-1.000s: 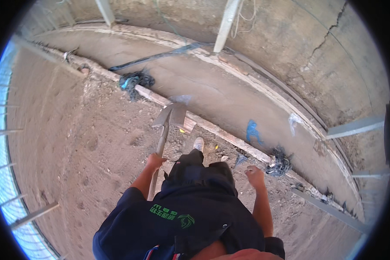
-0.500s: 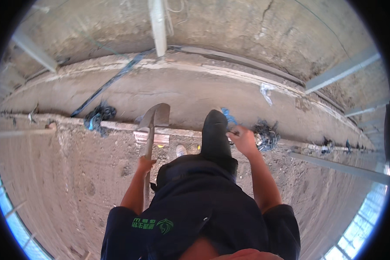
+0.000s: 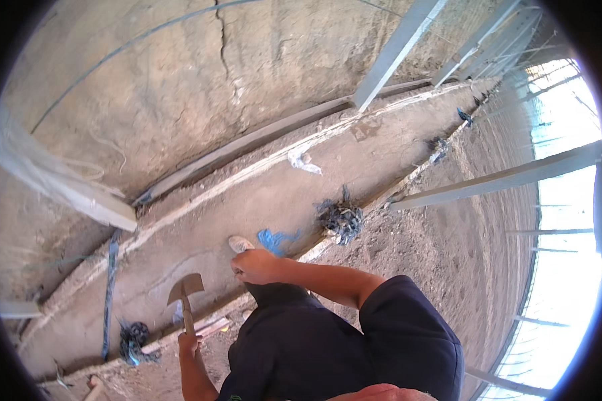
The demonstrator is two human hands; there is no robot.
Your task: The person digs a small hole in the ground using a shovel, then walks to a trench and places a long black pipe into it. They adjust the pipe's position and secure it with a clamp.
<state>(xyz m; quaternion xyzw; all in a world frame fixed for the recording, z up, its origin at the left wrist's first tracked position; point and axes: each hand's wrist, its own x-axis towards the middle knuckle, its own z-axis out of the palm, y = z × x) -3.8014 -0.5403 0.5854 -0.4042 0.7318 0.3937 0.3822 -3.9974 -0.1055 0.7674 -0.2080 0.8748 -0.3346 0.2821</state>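
My left hand [image 3: 188,343] grips the wooden handle of a shovel [image 3: 186,286], whose metal blade is over the concrete strip beside a low edging. My right hand [image 3: 249,266] has curled fingers in front of my dark trouser leg; I cannot make out anything in them. Beyond it, my light shoe [image 3: 239,244] is on the strip, beside a scrap of blue plastic [image 3: 274,240]. A tangled dark plastic bundle [image 3: 341,220] lies on the edging further right. A white scrap [image 3: 304,162] lies higher on the strip.
A cracked earthen wall [image 3: 180,80] runs along the far side, with leaning posts [image 3: 394,60] at its foot. A long beam [image 3: 495,182] slants across the right side. Rough dirt ground [image 3: 475,267] stretches toward a bright netted opening at the right rim. A dark strap [image 3: 110,294] crosses the strip at left.
The view has turned to the right. My raised leg has come down onto the concrete strip. My left hand has carried along the shovel, and my right hand has moved with my body.
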